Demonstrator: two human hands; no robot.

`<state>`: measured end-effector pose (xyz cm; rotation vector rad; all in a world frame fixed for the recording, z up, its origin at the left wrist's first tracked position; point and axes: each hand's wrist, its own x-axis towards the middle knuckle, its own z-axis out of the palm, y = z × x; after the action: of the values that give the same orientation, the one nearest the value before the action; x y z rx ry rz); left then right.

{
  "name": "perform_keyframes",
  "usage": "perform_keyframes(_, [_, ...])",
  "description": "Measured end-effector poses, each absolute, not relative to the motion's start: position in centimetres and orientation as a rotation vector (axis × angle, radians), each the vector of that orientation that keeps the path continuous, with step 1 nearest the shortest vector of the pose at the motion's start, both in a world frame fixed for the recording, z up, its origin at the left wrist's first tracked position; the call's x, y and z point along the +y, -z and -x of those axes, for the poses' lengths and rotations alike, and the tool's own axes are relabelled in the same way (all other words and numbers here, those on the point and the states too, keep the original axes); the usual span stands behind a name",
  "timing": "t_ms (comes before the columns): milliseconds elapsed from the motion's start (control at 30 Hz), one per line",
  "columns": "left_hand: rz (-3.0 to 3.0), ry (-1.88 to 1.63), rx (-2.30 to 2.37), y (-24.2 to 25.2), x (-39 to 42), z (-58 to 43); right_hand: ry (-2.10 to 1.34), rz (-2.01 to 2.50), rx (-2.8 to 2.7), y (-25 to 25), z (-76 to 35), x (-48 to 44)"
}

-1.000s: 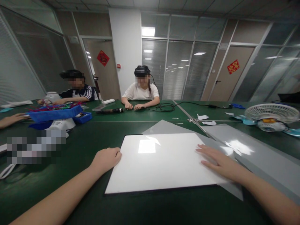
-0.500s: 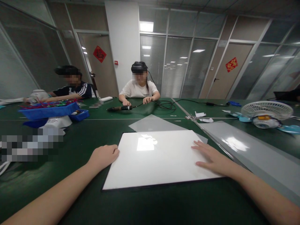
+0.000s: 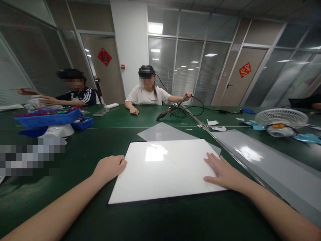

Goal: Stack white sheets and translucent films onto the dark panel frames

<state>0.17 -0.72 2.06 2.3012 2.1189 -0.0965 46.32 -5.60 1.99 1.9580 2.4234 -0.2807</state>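
A glossy white board (image 3: 165, 170) with a dark edge lies flat on the green table (image 3: 100, 150) in front of me. My left hand (image 3: 109, 167) rests at the board's left edge, fingers curled into a loose fist with nothing visible in them. My right hand (image 3: 222, 172) lies flat on the board's right edge, fingers spread. A grey sheet (image 3: 160, 133) pokes out from under the board's far side.
Larger grey sheets (image 3: 263, 160) lie to the right. A white fan (image 3: 281, 122) sits at far right. Blue trays (image 3: 50, 119) with small parts stand at left. Two people sit across the table; one lifts a corded tool (image 3: 168, 111). Paper scraps (image 3: 213, 124) lie mid-table.
My right hand slid slightly toward me along the board's right edge. The person opposite lifted the corded tool and cable to the right. The person at left raised a hand.
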Motion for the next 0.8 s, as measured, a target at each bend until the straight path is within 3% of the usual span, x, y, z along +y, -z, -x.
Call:
perform_keyframes(367, [-2.297, 0.104, 2.129, -2.0, -0.9, 0.0, 0.291, -2.225, 2.506, -3.3, -46.1, -5.5])
perform_keyframes(667, [-2.285, 0.065, 2.116, -1.8, -0.7, 0.3, 0.409, -2.162, 2.778, -2.5, -48.3, -5.0])
perform_keyframes(800, [-2.272, 0.075, 2.115, -1.7, -0.5, 0.4, 0.840, -2.495, 2.741, -2.4, -48.3, -4.6])
